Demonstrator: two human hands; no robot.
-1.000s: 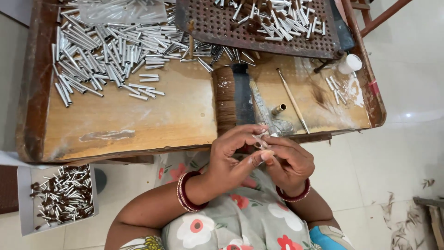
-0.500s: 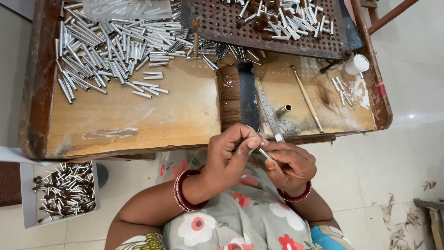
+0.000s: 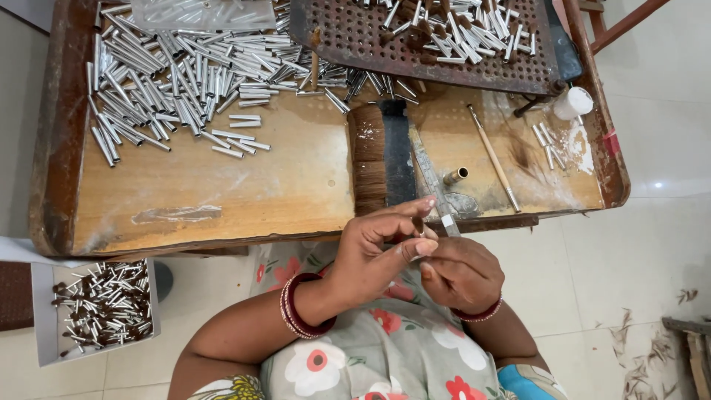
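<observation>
Small tube [image 3: 419,224] with a dark tuft at its end sits pinched between the thumb and fingertips of the left hand [image 3: 378,248], held just in front of the near edge of the desk [image 3: 244,192] and above the person's lap. The left hand comes in from the lower left with its wrist bent upward, fingers curled and drawn together around the tube; red bangles [image 3: 296,315] ring that wrist. The right hand [image 3: 459,272] lies just beside and below it, touching it, knuckles up and fingers folded inward toward the tube; whether it grips anything itself I cannot tell. A beaded bracelet [image 3: 480,315] circles the right wrist. Both forearms rest over a grey floral dress [image 3: 385,355].

To the lower left, on the floor, a grey tray [image 3: 44,318] holds a heap of finished tubes with dark tips.

Further out on the desk lie a flat metal file [image 3: 433,181], a dark brush block [image 3: 381,159], a short brass tube [image 3: 455,175] and a thin wooden stick [image 3: 492,157]. A white bottle [image 3: 574,102] stands near the right rim. Beyond, a big heap of silver tubes [image 3: 170,78] covers the far left, and a perforated metal plate [image 3: 348,37] with more tubes sits at the far right
</observation>
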